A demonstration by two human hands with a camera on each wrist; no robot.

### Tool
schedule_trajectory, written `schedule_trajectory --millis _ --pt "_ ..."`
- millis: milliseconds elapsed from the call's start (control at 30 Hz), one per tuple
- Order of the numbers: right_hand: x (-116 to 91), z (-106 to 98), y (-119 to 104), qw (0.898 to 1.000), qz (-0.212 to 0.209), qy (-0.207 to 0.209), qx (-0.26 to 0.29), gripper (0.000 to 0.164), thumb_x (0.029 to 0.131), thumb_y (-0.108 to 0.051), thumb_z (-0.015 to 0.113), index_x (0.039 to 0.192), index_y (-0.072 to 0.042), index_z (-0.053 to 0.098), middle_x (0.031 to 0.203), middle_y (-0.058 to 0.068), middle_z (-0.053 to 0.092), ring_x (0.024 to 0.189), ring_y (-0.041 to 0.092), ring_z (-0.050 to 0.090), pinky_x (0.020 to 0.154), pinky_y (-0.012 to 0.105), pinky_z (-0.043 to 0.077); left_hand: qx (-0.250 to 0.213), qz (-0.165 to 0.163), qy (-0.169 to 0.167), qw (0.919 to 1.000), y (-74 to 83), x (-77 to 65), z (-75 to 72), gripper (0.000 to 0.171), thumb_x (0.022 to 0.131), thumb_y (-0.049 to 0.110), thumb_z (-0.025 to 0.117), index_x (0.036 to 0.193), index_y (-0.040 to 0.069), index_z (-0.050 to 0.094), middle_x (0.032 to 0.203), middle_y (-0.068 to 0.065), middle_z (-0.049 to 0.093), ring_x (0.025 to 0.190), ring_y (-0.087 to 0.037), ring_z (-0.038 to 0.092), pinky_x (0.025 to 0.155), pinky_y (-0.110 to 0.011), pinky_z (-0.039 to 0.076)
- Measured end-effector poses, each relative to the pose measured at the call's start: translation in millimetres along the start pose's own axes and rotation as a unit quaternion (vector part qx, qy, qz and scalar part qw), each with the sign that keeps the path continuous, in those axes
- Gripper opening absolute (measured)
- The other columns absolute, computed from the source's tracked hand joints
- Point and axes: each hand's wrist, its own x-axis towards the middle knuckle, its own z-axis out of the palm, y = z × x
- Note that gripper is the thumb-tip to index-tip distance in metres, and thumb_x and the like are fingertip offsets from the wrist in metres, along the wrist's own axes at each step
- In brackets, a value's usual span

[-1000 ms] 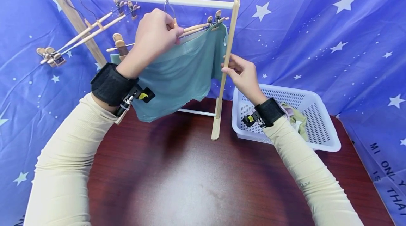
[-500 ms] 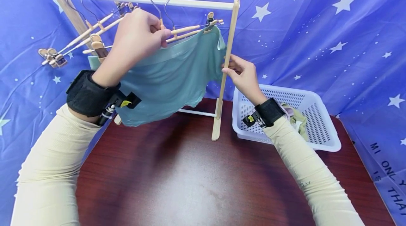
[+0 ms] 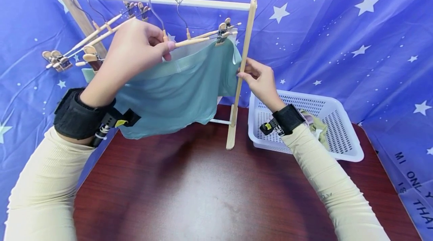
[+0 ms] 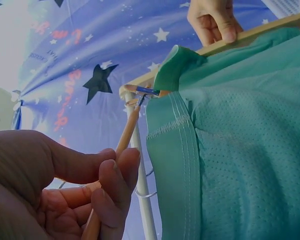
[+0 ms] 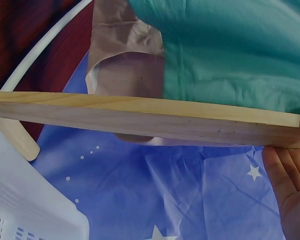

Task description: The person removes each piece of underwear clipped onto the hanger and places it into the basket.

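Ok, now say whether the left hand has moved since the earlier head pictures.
Yes. In the head view, the left hand has moved left and slightly down, away from the rack's right post, which stays put.

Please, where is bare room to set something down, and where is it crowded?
The table is bare in front of the rack, between left sleeve and right sleeve. A narrow strip between the rack's right foot and the white basket is also free. Crowded: around the rail, with hangers, the teal garment and the left grip.
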Motion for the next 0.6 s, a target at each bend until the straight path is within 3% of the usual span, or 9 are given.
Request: schedule_trajectory --millis 367,600 --pt "-1 -1 -1 0.999 0.012 0.004 -0.034 0.042 0.088 0.004 0.058 0.129 0.004 0.052 0.103 0.026 0.066 0.081 0.000 0.062 0.076 0.017 0.050 -0.031 0.006 -0.040 0.9987 2.8 -15.3 7.4 0.026 0.091 0.034 0.059 0.079 0.015 0.072 0.068 0.000 0.069 0.050 -0.012 0.041 0.048 -0.027 0.027" --pt "-1 -2 -2 0.999 0.004 0.009 -0.047 0.039 0.088 -0.001 0.055 0.127 0.002 0.055 0.102 0.025 0.066 0.079 -0.002 0.060 0.076 0.015 0.049 -0.056 0.010 -0.065 0.9963 4.2 -20.7 20.2 0.022 0.091 0.029 0.060 0.079 0.016 0.072 0.067 0.001 0.069 0.051 -0.012 0.042 0.051 -0.026 0.028"
